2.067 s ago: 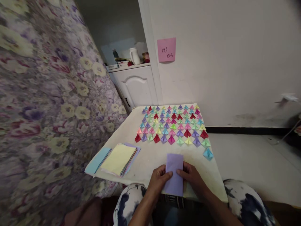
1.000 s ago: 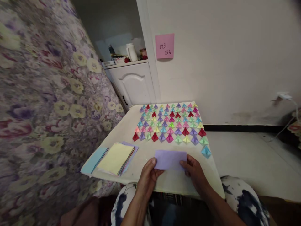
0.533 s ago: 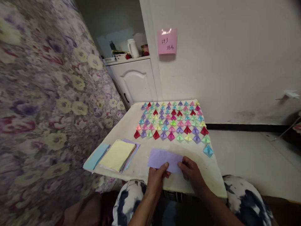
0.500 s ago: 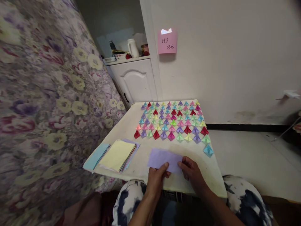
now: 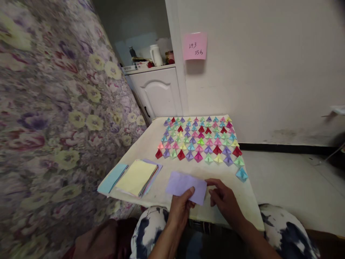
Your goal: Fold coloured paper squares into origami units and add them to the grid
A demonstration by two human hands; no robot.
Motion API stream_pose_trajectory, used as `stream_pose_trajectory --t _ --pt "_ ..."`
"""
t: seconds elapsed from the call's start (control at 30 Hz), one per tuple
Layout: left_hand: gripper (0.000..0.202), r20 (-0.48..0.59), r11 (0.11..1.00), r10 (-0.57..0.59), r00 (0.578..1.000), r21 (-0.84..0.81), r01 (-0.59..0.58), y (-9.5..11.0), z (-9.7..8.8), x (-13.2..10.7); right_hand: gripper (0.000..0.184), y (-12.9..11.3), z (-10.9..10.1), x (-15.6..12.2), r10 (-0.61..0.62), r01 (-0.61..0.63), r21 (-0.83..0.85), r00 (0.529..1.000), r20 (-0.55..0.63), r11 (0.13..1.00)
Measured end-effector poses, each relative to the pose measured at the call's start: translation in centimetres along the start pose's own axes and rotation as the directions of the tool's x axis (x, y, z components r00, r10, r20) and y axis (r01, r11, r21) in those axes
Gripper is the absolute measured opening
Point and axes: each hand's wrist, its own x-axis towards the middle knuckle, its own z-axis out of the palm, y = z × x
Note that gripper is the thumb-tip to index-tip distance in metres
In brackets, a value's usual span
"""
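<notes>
The left hand point(image 5: 181, 208) is gripping a folded purple paper point(image 5: 185, 182) at its near edge; its fingers point(image 5: 191, 190) are closing on the sheet, with the thumb lying on top and the rest tucked underneath. The paper is sitting low over the front of the desk point(image 5: 147, 144), slightly tilted, between the two hands and nearer the left one. The right hand point(image 5: 225, 200) is resting just beside the paper's right corner; its fingers point(image 5: 213, 182) are half curled and loosely spread, and whether they are touching the sheet or gripping anything cannot be told.

Beyond the paper, a grid of small folded paper pieces point(image 5: 199, 141) is filling the far half of the desk in red, pink, purple, green, yellow and blue rows; one blue folded piece point(image 5: 242, 174) is lying apart at the near right corner of that grid. To the left of the hands, a stack of coloured sheets point(image 5: 136, 176) with a yellow one on top is lying at the desk's front left corner; a blue sheet point(image 5: 112, 178) is lying beside it and hanging over the edge.

A pink note point(image 5: 195, 46) with handwriting is sticking to the wall above the desk; a white cabinet point(image 5: 158, 94) is standing behind, carrying a white jug point(image 5: 155, 55); a floral fabric point(image 5: 54, 108) is covering the whole left side. The person's knees in patterned trousers point(image 5: 283, 228) are showing under the desk's near edge.
</notes>
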Motion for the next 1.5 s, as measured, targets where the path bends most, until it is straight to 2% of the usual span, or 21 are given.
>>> stream_pose_trajectory --t 0.1,0.2,0.33,0.5,0.6,0.73,0.87,1.03,1.17,1.33,1.5 --pt "0.033 0.071 0.999 -0.051 0.996 0.002 0.051 0.2 0.1 -0.3 0.02 0.3 0.3 -0.2 -0.031 0.028 0.025 0.991 0.127 0.999" --pt "0.027 0.128 0.997 -0.083 0.988 0.014 0.082 0.2 0.3 -0.6 0.023 0.5 0.5 -0.1 -0.068 0.06 0.048 0.984 0.168 0.997" --pt "0.021 0.161 0.997 -0.064 0.985 0.05 0.057 -0.1 0.1 -0.5 0.023 0.3 0.1 0.3 -0.068 0.064 0.027 0.985 0.156 0.998" --pt "0.021 0.191 0.99 -0.048 0.98 0.139 0.021 -0.2 -0.1 -0.5 0.011 -0.1 -0.6 0.6 -0.064 0.062 0.015 0.988 0.138 0.998" --pt "0.03 0.224 0.97 -0.067 0.972 0.244 0.01 0.1 0.1 -0.7 0.006 -0.2 -0.6 0.7 -0.049 0.047 0.024 0.994 0.097 0.999" --pt "0.043 0.295 0.94 -0.082 0.952 0.339 -0.024 0.1 0.4 -0.9 0.013 0.0 -0.6 0.8 0.016 -0.023 0.122 0.998 0.055 0.992" --pt "0.051 0.347 0.922 -0.099 0.933 0.385 -0.046 -0.1 0.4 -0.9 0.019 0.1 -0.6 0.7 0.044 -0.05 0.137 0.998 0.043 0.989" --pt "0.043 0.313 0.885 -0.072 0.947 0.458 -0.084 -0.1 0.5 -1.0 0.017 0.0 -0.4 0.5 0.064 -0.064 0.095 0.998 0.002 0.993" --pt "0.038 0.234 0.876 -0.081 0.969 0.481 -0.043 0.1 0.7 -1.1 0.015 -0.1 -0.1 0.4 0.068 -0.064 0.121 0.997 -0.031 0.991" --pt "0.039 0.207 0.882 -0.096 0.974 0.472 -0.013 0.1 0.7 -1.0 0.031 -0.4 -0.1 0.3 0.071 -0.062 0.21 0.997 -0.035 0.976" --pt "0.038 0.166 0.896 -0.127 0.978 0.442 0.042 0.1 0.5 -1.0 0.03 -0.3 -0.1 0.3 0.069 -0.062 0.233 0.997 -0.024 0.97"
